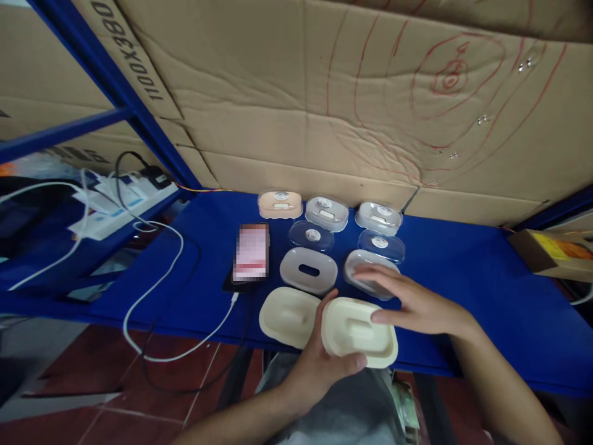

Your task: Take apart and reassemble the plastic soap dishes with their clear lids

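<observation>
My left hand (319, 364) grips a cream oval plastic box base (384, 349) with a raised ridge in its hollow, thumb on the near rim and fingers at the left side. A second cream oval piece (282, 315) lies just left of it on the blue shelf. My right hand (417, 303) is open, its fingers stretched over a pale grey oval tray (386, 256); whether they touch it I cannot tell. Its thumb overlaps the held base's far right edge. Beside that tray lies a white oval cover with a slot (290, 270). Two clear lids (301, 237) (391, 248) lie behind them.
Closed oval boxes with clear lids, one peach (266, 207) and two grey-white (340, 224) (393, 222), stand along the cardboard wall (259, 123). A phone (251, 253) with a white charging cable (178, 247) lies left. A power strip (111, 219) and a carton (532, 256) flank the shelf (467, 278).
</observation>
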Motion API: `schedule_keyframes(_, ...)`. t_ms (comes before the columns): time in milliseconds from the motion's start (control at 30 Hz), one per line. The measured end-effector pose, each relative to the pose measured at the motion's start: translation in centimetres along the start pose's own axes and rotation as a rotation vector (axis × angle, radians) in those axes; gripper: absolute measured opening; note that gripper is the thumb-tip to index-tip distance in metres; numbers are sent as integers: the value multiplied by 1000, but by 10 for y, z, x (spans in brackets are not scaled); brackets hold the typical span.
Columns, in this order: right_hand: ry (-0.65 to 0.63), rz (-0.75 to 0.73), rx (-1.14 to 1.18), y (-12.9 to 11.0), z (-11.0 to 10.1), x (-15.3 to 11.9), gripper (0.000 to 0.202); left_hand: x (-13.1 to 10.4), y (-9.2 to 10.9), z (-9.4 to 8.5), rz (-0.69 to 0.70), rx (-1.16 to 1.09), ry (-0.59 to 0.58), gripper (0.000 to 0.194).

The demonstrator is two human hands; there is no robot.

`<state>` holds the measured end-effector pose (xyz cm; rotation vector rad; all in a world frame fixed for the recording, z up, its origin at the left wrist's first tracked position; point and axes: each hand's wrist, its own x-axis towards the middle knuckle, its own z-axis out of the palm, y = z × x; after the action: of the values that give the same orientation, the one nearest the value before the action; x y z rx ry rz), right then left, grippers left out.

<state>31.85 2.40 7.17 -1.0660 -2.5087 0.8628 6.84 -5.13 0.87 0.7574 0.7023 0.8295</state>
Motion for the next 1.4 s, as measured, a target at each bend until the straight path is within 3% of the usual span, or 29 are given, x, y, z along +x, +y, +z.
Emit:
schedule_keyframes(100, -118, -20, 144, -10, 5, 4, 56, -1, 4, -1, 1, -7, -14, 125)
schedule_keyframes(267, -112, 70, 198, -7, 8, 5, 25, -4, 8, -13, -45, -60, -84, 126)
schedule_keyframes(400, -33, 121, 81, -9, 15, -6, 19, -22, 13, -28, -24, -13, -103, 97)
schedule_keyframes(600, 78, 137, -237, -18, 42, -28, 26, -62, 16, -49, -107, 471, -115, 46)
schedule_keyframes(733, 110, 81, -507, -13, 49, -31, 32, -67, 9, -58, -166, 661, -36, 23)
schedule_keyframes(867, 147, 34, -731, -9, 45, -27, 30, -62, 15, -69, -16, 686, 209, 34)
schedule_keyframes(1000, 205, -65, -808, -24, 45, -13, 29, -60, 30, -79, 115, 635, 391, 42)
schedule_keyframes(1100, 216, -180, -750, -47, 59, 10, 31, -59, 33, -84, 144, 636, 420, 44)
schedule_keyframes(1233, 52, -268, -756, -67, 85, 45, 45, -56, 29, -88, 176, 620, 424, 43)
schedule_keyframes(1400, -85, -315, -697, -69, 84, 65, 14, -54, 29, -96, 145, 501, 363, 53)
